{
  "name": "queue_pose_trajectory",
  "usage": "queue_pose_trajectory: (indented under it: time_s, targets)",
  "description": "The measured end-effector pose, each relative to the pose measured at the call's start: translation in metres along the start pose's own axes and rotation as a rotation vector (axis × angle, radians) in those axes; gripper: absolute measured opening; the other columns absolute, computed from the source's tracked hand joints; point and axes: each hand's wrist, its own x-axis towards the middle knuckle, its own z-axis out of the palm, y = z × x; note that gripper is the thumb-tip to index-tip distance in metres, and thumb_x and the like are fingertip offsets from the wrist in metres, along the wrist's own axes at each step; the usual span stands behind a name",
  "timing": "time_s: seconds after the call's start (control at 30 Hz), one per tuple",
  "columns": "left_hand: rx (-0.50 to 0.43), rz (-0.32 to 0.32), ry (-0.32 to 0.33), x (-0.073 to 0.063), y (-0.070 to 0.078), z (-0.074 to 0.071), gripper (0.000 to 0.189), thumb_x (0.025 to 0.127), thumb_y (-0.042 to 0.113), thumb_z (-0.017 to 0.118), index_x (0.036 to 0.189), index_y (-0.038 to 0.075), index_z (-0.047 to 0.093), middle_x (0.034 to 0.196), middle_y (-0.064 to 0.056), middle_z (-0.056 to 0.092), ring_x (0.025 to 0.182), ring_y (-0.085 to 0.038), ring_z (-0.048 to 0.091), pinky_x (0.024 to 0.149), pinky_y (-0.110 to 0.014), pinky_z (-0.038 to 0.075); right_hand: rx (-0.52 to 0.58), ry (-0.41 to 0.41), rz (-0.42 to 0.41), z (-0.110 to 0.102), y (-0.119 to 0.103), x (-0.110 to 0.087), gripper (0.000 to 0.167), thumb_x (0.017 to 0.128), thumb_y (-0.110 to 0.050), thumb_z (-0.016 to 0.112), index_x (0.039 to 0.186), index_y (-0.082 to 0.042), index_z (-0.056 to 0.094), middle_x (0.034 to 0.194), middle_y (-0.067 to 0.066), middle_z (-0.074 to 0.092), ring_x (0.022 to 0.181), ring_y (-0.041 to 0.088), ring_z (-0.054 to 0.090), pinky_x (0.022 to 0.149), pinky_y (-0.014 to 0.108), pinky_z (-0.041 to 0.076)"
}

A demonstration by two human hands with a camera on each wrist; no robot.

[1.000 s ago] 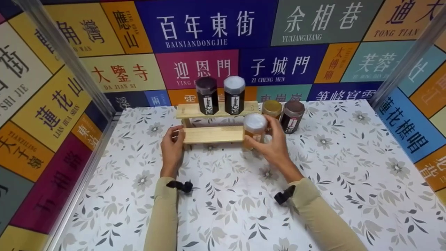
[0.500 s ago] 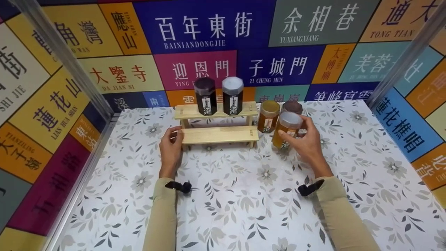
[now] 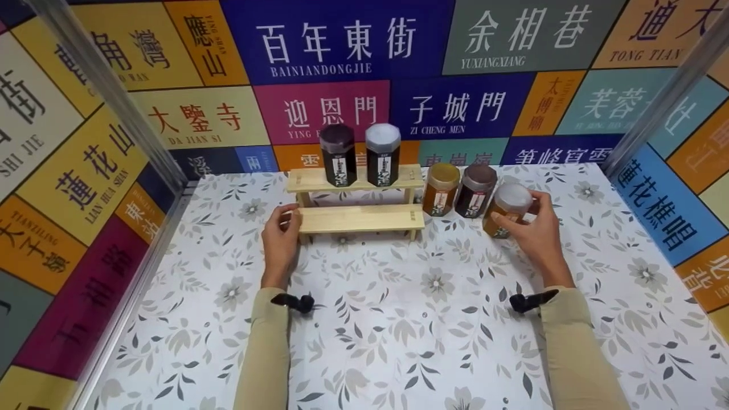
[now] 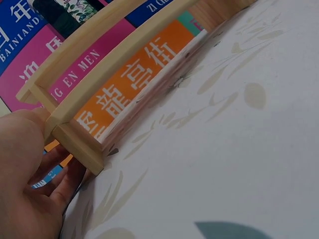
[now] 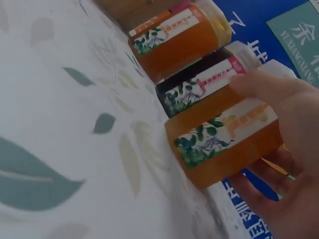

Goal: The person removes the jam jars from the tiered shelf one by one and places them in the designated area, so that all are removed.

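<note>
A two-tier wooden shelf (image 3: 359, 219) stands on the table. My left hand (image 3: 280, 242) holds the left end of its lower board; in the left wrist view the thumb side of that hand (image 4: 22, 164) meets the wood and the fingers reach behind. My right hand (image 3: 532, 228) grips an amber jar (image 3: 504, 219) with a whitish lid, thumb in front and fingers round the far side. In the right wrist view this amber jar (image 5: 224, 137) has its base at or very near the tabletop; I cannot tell if it touches. A dark jar (image 3: 476, 191) is just left of it.
Two black jars, one dark-lidded (image 3: 338, 156) and one white-lidded (image 3: 383, 156), stand on the upper tier. An orange jar (image 3: 440, 189) with a yellowish lid stands right of the shelf. Sign-printed walls (image 3: 347, 45) border the flower-patterned table (image 3: 387, 341).
My right hand has carried the amber jar rightward, from the right end of the lower board, past the orange and dark jars, to the right of them. The left hand has stayed at the shelf.
</note>
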Motion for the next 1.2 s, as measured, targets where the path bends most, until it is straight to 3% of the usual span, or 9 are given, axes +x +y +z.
queue_pose_trajectory:
  time_s: [0.17,0.37,0.6,0.97,1.2]
  targets:
    - [0.009,-0.004,-0.009,0.001,0.001,0.0,0.029,0.11,0.037,0.066,0.132,0.021,0.073,0.121,-0.009,0.074,0.105,-0.022,0.07,0.086,-0.034,0.056,-0.008,0.048,0.025,-0.003,0.006,0.01,0.096,0.089,-0.049,0.089,0.158,-0.011,0.034,0.153,0.017,0.052,0.139,0.027,0.051,0.114,0.048,0.049]
    - [0.008,0.004,0.004,0.001,0.001,-0.004,0.029,0.109,0.035,0.066,0.133,0.019,0.074,0.119,-0.009,0.074,0.103,-0.023,0.07,0.082,-0.032,0.056,-0.022,0.002,0.032,-0.001,0.005,0.03,0.102,0.089,-0.049,0.089,0.161,-0.008,0.03,0.16,0.022,0.048,0.147,0.036,0.048,0.121,0.055,0.045]
    - [0.009,-0.004,-0.01,0.001,-0.001,-0.005,0.029,0.11,0.037,0.066,0.132,0.021,0.072,0.12,-0.008,0.073,0.102,-0.022,0.068,0.083,-0.033,0.056,-0.069,-0.044,0.048,0.001,0.004,0.045,0.099,0.092,-0.046,0.087,0.165,-0.013,0.028,0.164,0.018,0.046,0.152,0.036,0.046,0.121,0.056,0.044]
    - [-0.008,0.038,-0.01,0.002,0.001,-0.004,0.026,0.111,0.031,0.064,0.131,0.018,0.074,0.123,-0.007,0.073,0.099,-0.022,0.069,0.077,-0.027,0.055,-0.084,-0.032,-0.029,0.003,0.011,0.049,0.095,0.094,-0.037,0.086,0.164,-0.006,0.029,0.164,0.026,0.045,0.15,0.046,0.048,0.12,0.061,0.045]
    - [0.017,0.041,0.003,0.001,0.002,-0.003,0.025,0.11,0.029,0.065,0.13,0.016,0.074,0.119,-0.007,0.073,0.094,-0.022,0.068,0.074,-0.026,0.054,-0.104,-0.027,-0.014,0.004,0.01,0.046,0.095,0.094,-0.037,0.086,0.163,-0.007,0.029,0.162,0.026,0.045,0.149,0.045,0.048,0.12,0.06,0.045]
